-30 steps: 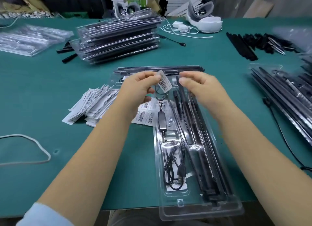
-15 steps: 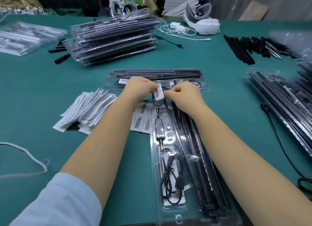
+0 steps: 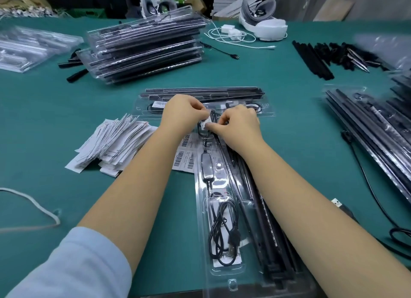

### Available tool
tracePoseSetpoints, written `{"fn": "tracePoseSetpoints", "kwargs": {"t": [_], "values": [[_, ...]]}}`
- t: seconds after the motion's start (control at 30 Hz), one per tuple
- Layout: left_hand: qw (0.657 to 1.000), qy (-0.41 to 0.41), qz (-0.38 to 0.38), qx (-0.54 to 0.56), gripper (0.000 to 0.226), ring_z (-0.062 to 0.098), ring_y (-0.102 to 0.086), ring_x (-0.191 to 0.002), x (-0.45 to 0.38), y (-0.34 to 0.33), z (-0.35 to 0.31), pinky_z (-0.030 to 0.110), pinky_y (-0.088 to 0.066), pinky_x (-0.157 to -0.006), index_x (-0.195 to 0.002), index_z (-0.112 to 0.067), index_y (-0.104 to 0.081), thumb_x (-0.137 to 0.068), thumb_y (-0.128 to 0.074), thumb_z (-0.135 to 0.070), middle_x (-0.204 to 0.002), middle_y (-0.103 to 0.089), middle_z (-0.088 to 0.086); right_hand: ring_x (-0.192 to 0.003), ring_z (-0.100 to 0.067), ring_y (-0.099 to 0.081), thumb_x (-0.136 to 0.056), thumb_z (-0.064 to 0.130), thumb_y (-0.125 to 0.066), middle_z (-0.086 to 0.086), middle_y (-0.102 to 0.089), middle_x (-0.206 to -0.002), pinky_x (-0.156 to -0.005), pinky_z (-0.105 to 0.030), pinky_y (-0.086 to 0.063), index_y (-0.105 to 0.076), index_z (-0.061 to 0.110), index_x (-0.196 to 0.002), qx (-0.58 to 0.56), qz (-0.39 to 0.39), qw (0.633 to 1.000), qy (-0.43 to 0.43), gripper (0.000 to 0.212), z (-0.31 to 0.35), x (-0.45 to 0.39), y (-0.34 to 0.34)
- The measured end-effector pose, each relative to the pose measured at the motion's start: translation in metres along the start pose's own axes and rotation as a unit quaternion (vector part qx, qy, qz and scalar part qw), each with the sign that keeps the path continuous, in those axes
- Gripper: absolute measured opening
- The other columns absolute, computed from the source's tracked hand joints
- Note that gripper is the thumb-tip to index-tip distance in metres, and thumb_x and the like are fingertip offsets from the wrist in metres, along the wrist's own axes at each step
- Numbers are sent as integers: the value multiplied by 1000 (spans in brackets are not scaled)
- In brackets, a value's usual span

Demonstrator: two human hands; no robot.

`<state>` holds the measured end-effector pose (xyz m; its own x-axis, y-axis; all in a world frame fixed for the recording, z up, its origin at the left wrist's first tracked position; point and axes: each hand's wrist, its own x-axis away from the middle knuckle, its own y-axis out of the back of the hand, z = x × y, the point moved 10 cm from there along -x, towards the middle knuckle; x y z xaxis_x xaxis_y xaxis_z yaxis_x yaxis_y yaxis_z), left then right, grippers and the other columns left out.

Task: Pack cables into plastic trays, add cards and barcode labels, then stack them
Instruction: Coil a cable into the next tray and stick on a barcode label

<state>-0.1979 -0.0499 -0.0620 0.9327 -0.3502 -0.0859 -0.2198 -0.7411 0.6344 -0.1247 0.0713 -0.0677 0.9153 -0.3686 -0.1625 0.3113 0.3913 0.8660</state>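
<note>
A long clear plastic tray (image 3: 201,211) lies lengthwise in front of me, holding a coiled black cable (image 3: 223,228) with an inline controller and long black strips. Both hands meet over the tray's far end. My left hand (image 3: 183,114) and my right hand (image 3: 239,125) pinch a small white barcode label (image 3: 205,122) between their fingertips, low over the tray. A second filled tray (image 3: 264,113) lies crosswise just beyond my hands. Loose barcode labels (image 3: 184,158) lie under my left forearm.
A pile of white cards (image 3: 111,142) sits left of the tray. A stack of packed trays (image 3: 144,46) stands at the back left, more trays (image 3: 367,124) at the right. Black strips (image 3: 315,57), a loose black cable (image 3: 367,182) and white cords also lie on the green table.
Both hands have come down from above the tray to its far end, bringing the barcode label lower and closer between the fingertips.
</note>
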Motion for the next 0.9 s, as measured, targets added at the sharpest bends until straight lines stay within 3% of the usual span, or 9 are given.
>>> {"fn": "tracePoseSetpoints", "kwargs": {"t": [0.13,0.23,0.3,0.37,0.43,0.57,0.7,0.83,0.9], "values": [[999,-21,-28,-7,4,9,-53,-61,0,2,5,24,-43,-56,-78,-21,-70,-77,-72,-25,-82,-67,-2,-111,-30,-40,-82,56,-58,-1,-56,-102,-90,-38,-34,-49,32,-62,9,-4,1000,5,33,0,0,-2],[998,-3,-51,23,53,13,-51,-94,-1,2,20,30,-43,-79,-126,-24,-55,-78,-73,-35,-117,-50,1,-113,-30,-39,-85,52,-55,-1,-56,-107,-91,-40,-32,-55,33,-75,21,3,1000,12,22,0,-1,-6],[997,18,-72,34,62,16,-51,-96,-1,3,30,31,-43,-79,-136,-24,-42,-82,-69,-39,-119,-50,3,-112,-29,-38,-87,45,-53,0,-55,-109,-89,-39,-31,-56,34,-82,23,0,1000,15,13,0,-1,-7],[996,29,-79,39,54,17,-55,-92,-3,0,34,32,-44,-76,-133,-21,-44,-86,-63,-40,-103,-57,1,-113,-28,-37,-89,37,-50,0,-54,-113,-89,-38,-28,-58,33,-93,12,-8,1000,19,10,-1,1,-7],[995,38,-81,33,44,19,-57,-95,-6,-3,35,32,-45,-78,-127,-19,-50,-89,-58,-38,-94,-59,-4,-117,-26,-33,-89,33,-47,-1,-50,-122,-95,-38,-25,-58,35,-112,-1,-6,999,33,25,1,3,-8],[994,27,-101,-14,31,14,-52,-85,-6,-6,33,25,-35,-69,-116,-20,-59,-93,-49,-38,-103,-62,-4,-142,-26,-1,-94,48,-30,-5,-12,-157,-113,-45,-1,-27,43,-144,108,75,989,72,50,8,4,-31],[994,10,-105,-7,26,10,-51,-86,-4,-5,38,24,-35,-72,-115,-21,-60,-94,-46,-27,-102,-59,-9,-143,-27,16,-90,67,-12,-4,9,-159,-113,-51,11,-3,37,-149,192,122,970,89,67,7,5,-45],[993,22,-108,34,34,12,-52,-88,-3,-3,46,22,-36,-74,-116,-22,-58,-87,-46,-7,-98,-58,-9,-145,-19,13,-89,68,-13,0,3,-159,-112,-47,17,-6,25,-151,204,115,955,182,76,27,13,-45],[992,20,-116,47,34,11,-54,-86,-2,-2,47,19,-37,-67,-113,-21,-59,-86,-47,-4,-97,-60,-8,-145,-14,10,-90,68,-16,-1,2,-159,-114,-43,16,-5,19,-151,198,128,946,223,79,35,18,-49]]}}
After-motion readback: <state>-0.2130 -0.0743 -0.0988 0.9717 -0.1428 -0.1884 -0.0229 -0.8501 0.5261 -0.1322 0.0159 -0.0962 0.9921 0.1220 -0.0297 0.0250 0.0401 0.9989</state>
